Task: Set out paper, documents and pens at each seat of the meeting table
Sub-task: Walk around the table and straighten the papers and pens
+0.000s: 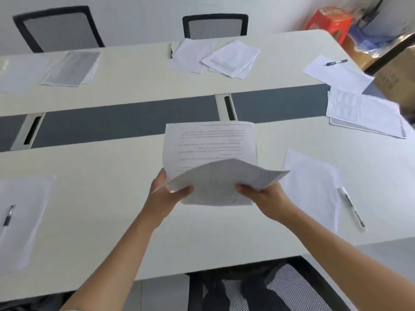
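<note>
Both my hands hold a stack of printed documents point(211, 149) above the near half of the white meeting table point(134, 198). My left hand point(167, 191) grips its lower left corner, my right hand point(262, 196) grips the lower right, where the top sheets curl up. To the right lies a blank sheet point(312, 182) with a pen point(351, 207) on its edge. At the near left, another blank sheet point(24, 212) carries a pen point(9, 215).
Far side: papers point(69, 68) at the left seat, papers point(226, 58) and a pen point(171, 50) at the middle seat. The right end has a sheet with a pen point(336, 62) and a document pile point(363, 113). Mesh chairs point(215, 25) stand behind; one chair point(258, 286) is below me.
</note>
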The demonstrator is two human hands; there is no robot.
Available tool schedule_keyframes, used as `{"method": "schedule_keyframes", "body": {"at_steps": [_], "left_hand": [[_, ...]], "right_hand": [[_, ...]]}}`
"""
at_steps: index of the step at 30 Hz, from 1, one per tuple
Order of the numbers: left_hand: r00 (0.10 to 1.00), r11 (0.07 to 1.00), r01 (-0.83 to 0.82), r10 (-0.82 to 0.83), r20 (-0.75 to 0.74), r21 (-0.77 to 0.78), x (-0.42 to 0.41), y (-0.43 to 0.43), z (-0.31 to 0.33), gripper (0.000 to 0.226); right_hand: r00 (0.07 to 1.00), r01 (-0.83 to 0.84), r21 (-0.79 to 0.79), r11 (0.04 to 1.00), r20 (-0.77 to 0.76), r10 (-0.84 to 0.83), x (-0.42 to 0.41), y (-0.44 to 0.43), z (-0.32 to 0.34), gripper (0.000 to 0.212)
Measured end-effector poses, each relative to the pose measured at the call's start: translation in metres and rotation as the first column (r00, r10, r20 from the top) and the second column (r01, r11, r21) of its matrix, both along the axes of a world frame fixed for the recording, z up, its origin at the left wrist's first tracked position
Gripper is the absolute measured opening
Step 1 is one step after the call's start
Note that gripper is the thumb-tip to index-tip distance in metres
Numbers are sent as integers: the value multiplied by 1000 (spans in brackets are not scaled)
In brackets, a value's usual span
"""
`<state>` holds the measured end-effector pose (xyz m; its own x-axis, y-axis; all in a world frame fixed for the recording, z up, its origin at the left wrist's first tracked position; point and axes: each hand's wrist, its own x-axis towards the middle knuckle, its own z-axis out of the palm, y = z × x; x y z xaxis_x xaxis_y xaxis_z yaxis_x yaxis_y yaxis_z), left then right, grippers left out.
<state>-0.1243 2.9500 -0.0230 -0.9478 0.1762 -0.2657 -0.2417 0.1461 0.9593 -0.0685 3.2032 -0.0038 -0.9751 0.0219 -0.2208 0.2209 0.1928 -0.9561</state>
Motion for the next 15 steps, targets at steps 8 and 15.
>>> {"method": "schedule_keyframes", "body": {"at_steps": [8, 15], "left_hand": [[1000, 995, -23, 24, 14, -93, 7, 12, -19, 33], [999, 982, -3, 11, 41, -188, 32, 22, -30, 26]], "right_hand": [[996, 40, 12, 999, 80, -41, 6, 23, -28, 30], [980, 110, 125, 986, 150, -128, 17, 26, -45, 9]]}}
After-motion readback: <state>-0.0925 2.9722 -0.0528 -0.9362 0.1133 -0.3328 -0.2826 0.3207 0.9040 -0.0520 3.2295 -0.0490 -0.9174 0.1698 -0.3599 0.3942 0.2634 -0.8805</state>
